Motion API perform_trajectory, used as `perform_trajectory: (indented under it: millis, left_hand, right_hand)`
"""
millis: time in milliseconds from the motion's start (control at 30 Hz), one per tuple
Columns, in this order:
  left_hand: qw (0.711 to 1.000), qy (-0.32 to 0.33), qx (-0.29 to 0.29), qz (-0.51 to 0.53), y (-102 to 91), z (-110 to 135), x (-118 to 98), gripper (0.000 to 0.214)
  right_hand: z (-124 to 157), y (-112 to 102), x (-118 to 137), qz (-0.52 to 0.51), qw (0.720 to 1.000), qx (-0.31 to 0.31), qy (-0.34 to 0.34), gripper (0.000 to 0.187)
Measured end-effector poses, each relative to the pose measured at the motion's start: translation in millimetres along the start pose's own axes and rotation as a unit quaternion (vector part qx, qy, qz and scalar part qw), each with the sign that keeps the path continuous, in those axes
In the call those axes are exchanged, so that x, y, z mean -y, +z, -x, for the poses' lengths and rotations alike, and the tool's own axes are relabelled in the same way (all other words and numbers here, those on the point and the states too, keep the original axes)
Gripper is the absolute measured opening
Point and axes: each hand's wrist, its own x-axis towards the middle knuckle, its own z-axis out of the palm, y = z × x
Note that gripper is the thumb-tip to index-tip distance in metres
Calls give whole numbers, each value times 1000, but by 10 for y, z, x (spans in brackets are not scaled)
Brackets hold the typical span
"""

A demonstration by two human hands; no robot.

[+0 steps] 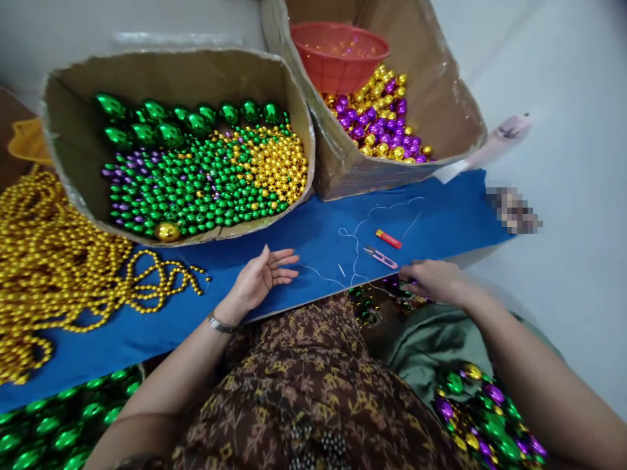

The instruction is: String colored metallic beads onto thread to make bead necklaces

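Note:
My left hand (pixel 267 277), palm partly turned up and fingers stretched out, is over the blue cloth in front of the bead box. A thin white thread (pixel 318 273) runs from beside its fingertips towards the table edge; whether the fingers touch it I cannot tell. My right hand (pixel 431 281) is at the table's front edge with its fingers curled. Thread also leads towards those fingers, but what they hold is hidden. Near the right hand lie pink-handled thread snips (pixel 381 257), a red and yellow lighter (pixel 388 239) and a needle-like thin rod (pixel 411 225).
One cardboard box (pixel 176 72) holds green, gold and purple beads. Another box (pixel 337 179) contains gold and purple beads and a red basket (pixel 340 55). Gold bead strings (pixel 59 254) are heaped on the left. Mixed beads (pixel 490 418) lie beside my lap, lower right.

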Motion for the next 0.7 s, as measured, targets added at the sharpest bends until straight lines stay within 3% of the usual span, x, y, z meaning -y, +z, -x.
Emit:
perform_trajectory:
  millis: [67, 133, 167, 267, 333, 400, 467, 567, 633, 667, 700]
  left_hand:
    - [1000, -4, 13, 8, 58, 27, 45, 55]
    - [999, -11, 32, 11, 123, 76, 88, 56]
    - [999, -16, 45, 11, 147, 103, 106, 57]
    - [997, -9, 70, 9, 142, 169, 133, 58]
    - [998, 12, 59, 11, 90, 202, 136, 56]
    - [999, 29, 42, 12, 38, 232, 138, 55]
    - [999, 34, 34, -2, -1, 263, 133, 53]
    - [992, 58, -5, -109, -105, 322, 75, 47]
    - [950, 123, -108, -266, -270, 373, -14, 38]
    - [901, 163, -185, -358, -386, 401, -70, 33]
    - [831, 199, -267, -446, -517, 429, -131, 29]
  right_hand:
    - [8, -29, 173, -47, 994, -91, -47, 20]
    - [-121, -58, 525, -173, 955, -181, -156, 29]
    - [-208, -63, 730, -245, 929, -196, -197, 34]
    - [-450, -19, 1251, -425, 859, -95, -267, 45]
    - [-570, 31, 1429, -480, 829, -20, -286, 42]
    - [-653, 59, 1487, -483, 825, -6, -294, 33]
    - [-700, 49, 1492, -451, 840, -28, -301, 26]
    - [-736, -17, 1501, -385, 863, -78, -317, 26]
    - [-765, -59, 1519, -358, 871, -118, -316, 27]
    - [-786, -73, 1528, -351, 872, -137, -312, 27]
    - [-811, -79, 1535, -345, 873, -152, -311, 27]
